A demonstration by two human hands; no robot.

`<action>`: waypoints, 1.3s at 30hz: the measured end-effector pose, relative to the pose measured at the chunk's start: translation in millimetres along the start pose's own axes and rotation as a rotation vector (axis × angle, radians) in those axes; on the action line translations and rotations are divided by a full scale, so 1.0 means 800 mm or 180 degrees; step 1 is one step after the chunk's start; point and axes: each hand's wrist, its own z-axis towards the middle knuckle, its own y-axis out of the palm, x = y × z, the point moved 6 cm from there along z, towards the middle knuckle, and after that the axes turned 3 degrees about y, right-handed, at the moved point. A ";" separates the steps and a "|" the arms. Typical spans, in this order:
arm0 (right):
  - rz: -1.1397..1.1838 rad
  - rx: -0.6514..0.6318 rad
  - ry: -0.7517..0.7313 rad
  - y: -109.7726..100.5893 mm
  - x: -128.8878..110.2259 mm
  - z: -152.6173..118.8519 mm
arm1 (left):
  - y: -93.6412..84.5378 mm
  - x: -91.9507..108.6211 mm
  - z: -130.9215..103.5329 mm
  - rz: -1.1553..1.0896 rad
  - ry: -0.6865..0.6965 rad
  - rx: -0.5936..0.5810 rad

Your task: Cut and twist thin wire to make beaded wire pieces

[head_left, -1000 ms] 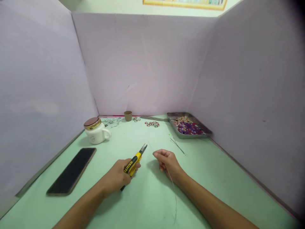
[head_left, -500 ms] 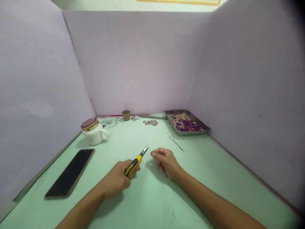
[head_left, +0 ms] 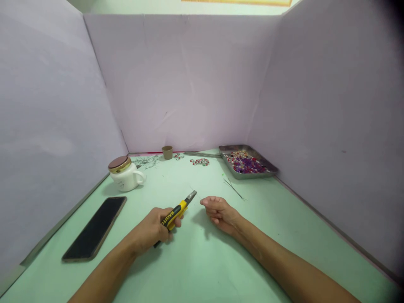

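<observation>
My left hand (head_left: pixel 154 230) is wrapped round the yellow and black handle of a pair of pliers (head_left: pixel 175 214), whose metal jaws point up and to the right. Thin wire shows faintly between the jaws and my right hand (head_left: pixel 221 212). The thumb and index finger of that hand are pinched together on the wire, just right of the plier tips. The rest of the wire is hard to make out against the right wrist and forearm.
A metal tray (head_left: pixel 254 176) of mixed beads stands at the back right, with loose wires (head_left: pixel 233 189) before it. Bead clusters (head_left: pixel 200 162), a small brown cup (head_left: pixel 167 152) and wire pieces (head_left: pixel 147 161) lie further back. On the left are a lidded white mug (head_left: pixel 126 179) and a phone (head_left: pixel 95 229).
The pliers have tilted flatter and the end of their handle now shows below my left hand. My right hand has turned slightly, and the wire that hung below it now runs over the forearm.
</observation>
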 end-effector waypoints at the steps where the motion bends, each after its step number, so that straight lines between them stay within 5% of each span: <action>1: 0.0130 -0.0085 0.0123 0.001 0.001 0.000 | 0.000 0.000 0.001 -0.0114 -0.0015 -0.0019; 8: 0.0727 -0.0659 0.0516 0.003 0.001 -0.002 | 0.003 0.007 0.003 -0.0620 0.0007 -0.0091; 10: 0.0741 -0.0746 0.0574 0.000 0.001 -0.005 | -0.011 0.004 0.003 -0.0921 -0.0035 0.0150; 13: 0.0811 -0.0846 0.0547 -0.004 -0.002 -0.008 | -0.051 -0.005 0.000 -0.1417 0.0012 0.0983; 16: 0.0886 -0.0861 0.0473 -0.005 -0.003 -0.007 | -0.065 -0.004 -0.005 -0.1434 0.0096 0.1052; 23: 0.0861 -0.0838 0.0470 0.001 0.002 -0.008 | 0.004 0.004 -0.008 -0.0801 -0.0063 -0.0080; 28: 0.0758 -0.0788 0.0477 0.001 0.003 -0.008 | 0.020 0.003 -0.006 -0.0572 0.0059 -0.0120; 39: 0.0405 -0.0684 0.0336 0.001 0.000 -0.008 | 0.012 0.012 -0.003 0.0295 0.0144 0.0107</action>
